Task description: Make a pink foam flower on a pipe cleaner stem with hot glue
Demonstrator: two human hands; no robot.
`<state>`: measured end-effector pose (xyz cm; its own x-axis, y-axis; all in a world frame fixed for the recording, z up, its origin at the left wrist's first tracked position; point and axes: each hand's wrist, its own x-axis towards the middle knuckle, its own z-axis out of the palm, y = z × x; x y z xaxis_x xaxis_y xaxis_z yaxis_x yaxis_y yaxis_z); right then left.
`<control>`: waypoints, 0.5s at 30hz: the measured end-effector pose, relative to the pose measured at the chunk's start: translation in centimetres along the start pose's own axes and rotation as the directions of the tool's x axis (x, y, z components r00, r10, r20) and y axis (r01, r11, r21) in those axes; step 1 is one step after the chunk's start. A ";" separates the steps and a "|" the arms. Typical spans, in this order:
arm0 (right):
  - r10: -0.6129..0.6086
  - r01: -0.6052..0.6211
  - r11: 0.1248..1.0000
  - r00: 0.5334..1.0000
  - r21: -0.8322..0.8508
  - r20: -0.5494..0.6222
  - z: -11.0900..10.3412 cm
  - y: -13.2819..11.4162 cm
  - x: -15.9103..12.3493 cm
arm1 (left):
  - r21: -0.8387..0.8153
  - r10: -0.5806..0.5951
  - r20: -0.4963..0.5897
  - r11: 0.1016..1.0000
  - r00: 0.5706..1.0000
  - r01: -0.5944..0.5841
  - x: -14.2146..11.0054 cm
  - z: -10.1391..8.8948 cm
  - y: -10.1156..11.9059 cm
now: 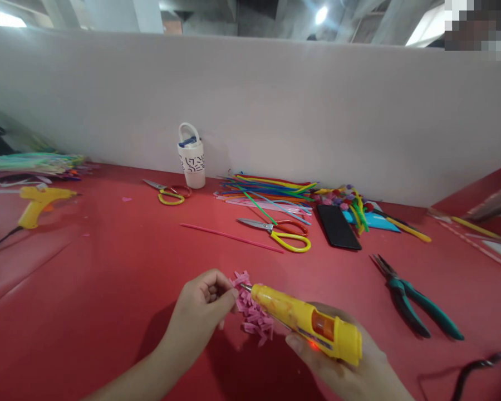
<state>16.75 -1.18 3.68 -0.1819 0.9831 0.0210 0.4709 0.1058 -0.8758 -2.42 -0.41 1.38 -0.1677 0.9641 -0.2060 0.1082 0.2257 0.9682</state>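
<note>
My right hand (pixel 346 351) is wrapped round a yellow glue gun (pixel 292 312), its metal nozzle pointing left and a red light glowing on its side. The nozzle tip is close to the fingertips of my left hand (pixel 211 301), which are pinched together. What they hold is mostly hidden; a bit of pink shows by the fingers. Below the nozzle, a loose heap of short pink strips (pixel 256 320) lies on the red table.
Farther back lie red-and-yellow-handled scissors (pixel 292 236), a pink stick (pixel 229 236), a phone (pixel 338 227) and coloured pipe cleaners (pixel 267 189). Green-handled pliers (pixel 417 301) rest at right. A white cup (pixel 192 161) stands by the partition; another glue gun (pixel 37 203) is left.
</note>
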 end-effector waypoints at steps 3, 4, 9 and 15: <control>-0.011 0.011 1.000 1.000 0.020 0.014 0.0 0.1 0.1 | -0.006 -0.001 0.004 1.000 1.000 0.001 0.0 0.0 -0.1; -0.017 0.016 1.000 1.000 0.021 0.020 0.0 0.1 0.1 | -0.009 -0.002 0.005 1.000 1.000 0.002 0.0 0.0 -0.1; -0.021 0.021 1.000 0.999 0.016 0.027 0.1 0.0 0.2 | -0.011 0.001 -0.009 1.000 1.000 -0.001 0.0 0.1 -0.1; -0.021 0.021 1.000 0.999 0.005 0.026 -0.1 0.5 0.3 | 0.004 0.015 -0.018 1.000 1.000 -0.015 0.0 0.0 -0.1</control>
<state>17.01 -0.79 3.31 -0.2146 0.9763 0.0271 0.4622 0.1260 -0.8778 -2.42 -0.47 1.26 -0.1837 0.9646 -0.1891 0.1148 0.2121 0.9705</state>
